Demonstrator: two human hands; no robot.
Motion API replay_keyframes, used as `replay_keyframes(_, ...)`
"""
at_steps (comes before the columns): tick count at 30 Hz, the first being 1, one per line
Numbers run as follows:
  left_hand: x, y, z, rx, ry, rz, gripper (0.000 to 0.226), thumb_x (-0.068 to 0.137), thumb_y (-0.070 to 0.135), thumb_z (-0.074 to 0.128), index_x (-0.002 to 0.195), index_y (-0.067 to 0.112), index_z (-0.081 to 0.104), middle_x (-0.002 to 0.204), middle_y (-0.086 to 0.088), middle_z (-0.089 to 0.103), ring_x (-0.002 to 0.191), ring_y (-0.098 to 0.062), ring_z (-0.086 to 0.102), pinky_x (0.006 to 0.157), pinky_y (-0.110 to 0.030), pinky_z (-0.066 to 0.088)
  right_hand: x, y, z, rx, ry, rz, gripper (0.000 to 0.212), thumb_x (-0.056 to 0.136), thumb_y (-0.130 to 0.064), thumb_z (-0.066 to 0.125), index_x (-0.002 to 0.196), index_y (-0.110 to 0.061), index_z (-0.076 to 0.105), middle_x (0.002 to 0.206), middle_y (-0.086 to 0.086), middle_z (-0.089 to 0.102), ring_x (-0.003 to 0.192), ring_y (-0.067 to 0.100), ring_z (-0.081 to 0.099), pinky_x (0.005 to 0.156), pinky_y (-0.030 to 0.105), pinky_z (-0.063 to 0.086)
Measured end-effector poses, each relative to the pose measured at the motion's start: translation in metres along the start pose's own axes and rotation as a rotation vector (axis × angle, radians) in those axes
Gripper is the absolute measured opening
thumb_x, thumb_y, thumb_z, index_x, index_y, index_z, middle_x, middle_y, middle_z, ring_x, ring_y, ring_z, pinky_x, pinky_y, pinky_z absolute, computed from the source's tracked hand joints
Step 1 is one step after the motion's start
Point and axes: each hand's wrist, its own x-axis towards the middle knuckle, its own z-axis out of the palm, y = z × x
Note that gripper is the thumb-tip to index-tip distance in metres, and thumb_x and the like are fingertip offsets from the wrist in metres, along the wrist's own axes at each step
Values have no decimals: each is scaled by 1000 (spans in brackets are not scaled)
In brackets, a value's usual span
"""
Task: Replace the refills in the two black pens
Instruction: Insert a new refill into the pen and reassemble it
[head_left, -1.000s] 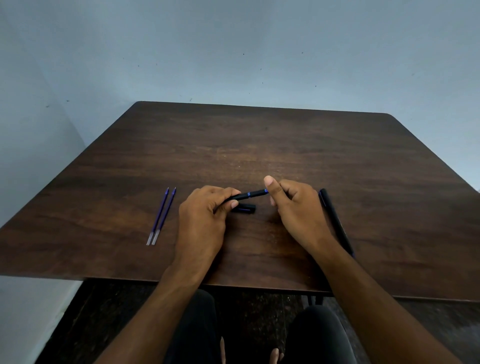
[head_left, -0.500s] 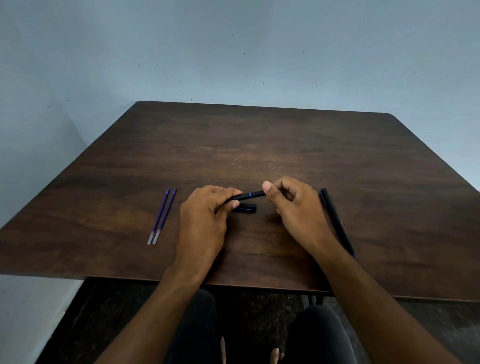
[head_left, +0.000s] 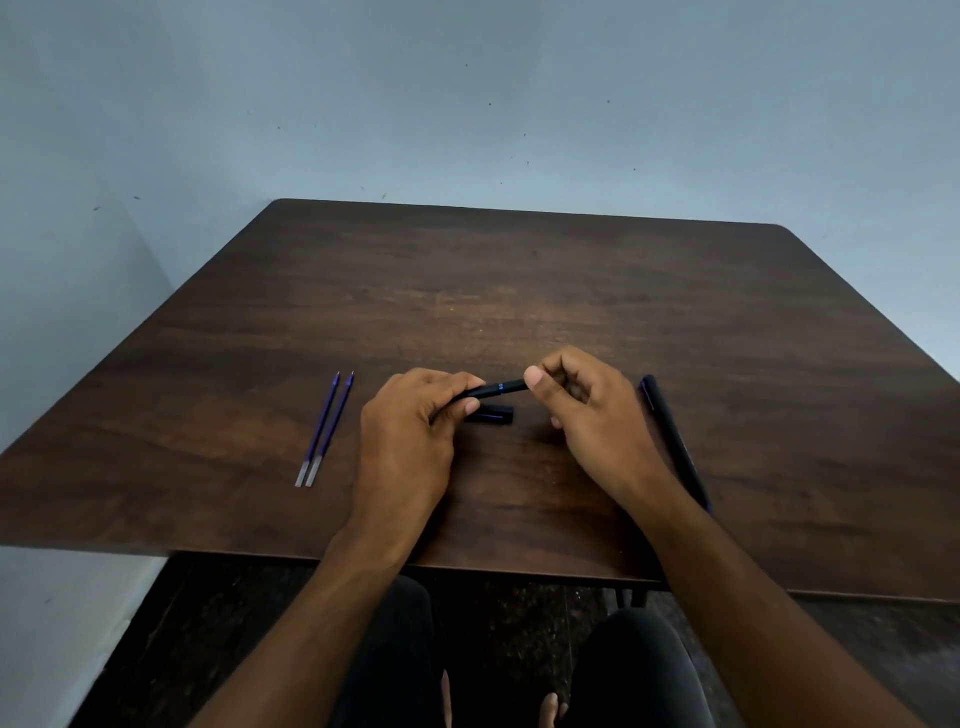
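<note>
Dark wood grain covers the table (head_left: 519, 291), the biggest thing in view, set against a pale blue wall (head_left: 467, 93) along its far edge. Its far right corner is rounded, and the near edge runs across above the person's dark-clad knees (head_left: 395, 649). The whole far half of the top is bare wood, as is a broad stretch to the right and the near left corner.

Both forearms cross the near edge. The left hand (head_left: 410, 431) has its fingers curled round one end of a black pen (head_left: 493, 388), thumb pressed along the barrel. The right hand (head_left: 587, 410) pinches the other end between thumb and curled fingers. This pen is held just above the wood, tilted slightly up toward the right, with a thin blue band showing near the right thumb.

A second pen (head_left: 670, 431) lies flat on the table just right of the right wrist, running from far to near; its near end is hidden behind the forearm.

Two blue refills (head_left: 324, 431) lie side by side, touching or nearly so, left of the left hand and well in from the left edge, tips pointing away.

A short black cap (head_left: 493, 414) lies on the wood directly under the held pen, between the two hands.
</note>
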Motion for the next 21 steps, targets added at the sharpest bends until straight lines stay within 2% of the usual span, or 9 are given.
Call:
replay_keyframes(2, 0, 0, 0, 2, 0, 6, 25, 86, 14, 75, 109, 23, 76, 99, 17, 68, 96, -4, 62, 89, -7, 41, 1, 0, 1, -53, 13, -3, 34, 100, -36, 56, 76, -12, 61, 64, 1, 56, 60, 4, 48, 58, 18, 41)
replay_keyframes(4, 0, 0, 1, 16, 2, 14, 24, 86, 15, 74, 109, 24, 76, 100, 15, 70, 96, -5, 62, 88, -10, 42, 2, 0, 2, -80, 15, 7, 45, 100, -42, 53, 73, -7, 61, 66, 9, 61, 59, 14, 53, 59, 27, 46)
replay_keyframes(7, 0, -1, 1, 17, 6, 7, 25, 86, 16, 74, 109, 24, 76, 100, 16, 70, 96, -3, 62, 88, -9, 42, 2, -1, 2, -67, 9, 40, 48, 98, -50, 51, 73, -11, 64, 68, 7, 63, 65, 20, 60, 64, 35, 52)
replay_keyframes(9, 0, -2, 2, 6, 13, -5, 26, 86, 15, 74, 110, 25, 76, 100, 19, 67, 96, -1, 61, 89, -8, 42, 2, -1, 2, -12, -3, 60, 35, 96, -49, 57, 80, -20, 66, 68, -3, 62, 62, 9, 58, 63, 28, 52)
replay_keyframes(12, 1, -3, 3, -6, 21, 1, 26, 85, 14, 75, 109, 24, 76, 99, 17, 68, 96, -4, 63, 90, -19, 49, 1, 1, 2, 50, 4, 42, 11, 95, -32, 65, 86, -25, 67, 69, -11, 60, 62, 0, 53, 61, 17, 47)
replay_keyframes(15, 1, -2, 3, -33, 20, 6, 26, 85, 13, 76, 108, 25, 77, 98, 16, 70, 96, -4, 63, 90, -22, 50, 1, 3, 1, 2, 3, 8, 17, 97, -30, 62, 81, -23, 64, 66, -11, 56, 61, 1, 50, 60, 14, 43)
replay_keyframes(21, 0, -3, 2, -47, 17, 17, 26, 84, 13, 77, 105, 27, 77, 97, 16, 71, 94, -4, 63, 89, -26, 51, 1, 0, 2, -51, 15, 11, 48, 98, -46, 54, 65, -12, 61, 57, -4, 57, 53, 3, 49, 56, 17, 42)
